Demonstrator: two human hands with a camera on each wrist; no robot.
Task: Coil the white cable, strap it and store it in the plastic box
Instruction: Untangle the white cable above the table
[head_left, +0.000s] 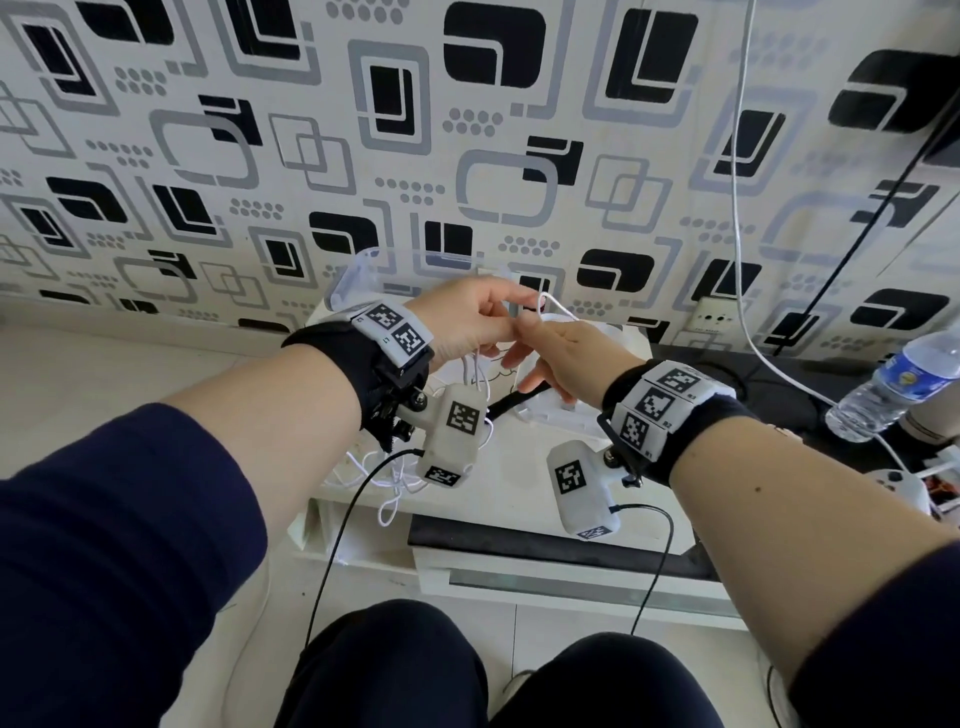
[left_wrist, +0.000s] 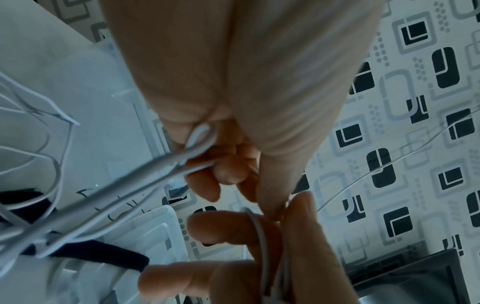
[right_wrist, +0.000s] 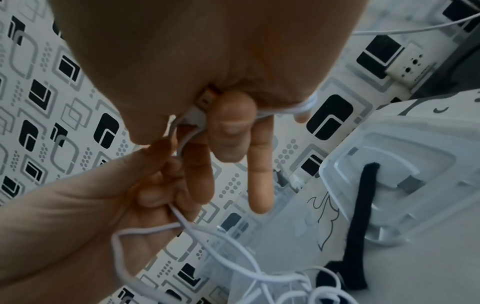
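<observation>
Patterned black-and-grey wallpaper backs a low white table (head_left: 519, 499). Left hand (head_left: 467, 317) and right hand (head_left: 566, 353) meet above it, both pinching the white cable (head_left: 556, 306), the right with its USB plug tucked under a curled finger; loops hang down to a tangle on the table. Beside the tangle: clear plastic box (right_wrist: 384, 181), black strap (right_wrist: 361, 222) lying lengthwise across its rim.

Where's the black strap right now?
In the right wrist view the black strap lies untouched on the white table, lower right, its far end draped over the clear plastic lid, beside the loose white cable.
</observation>
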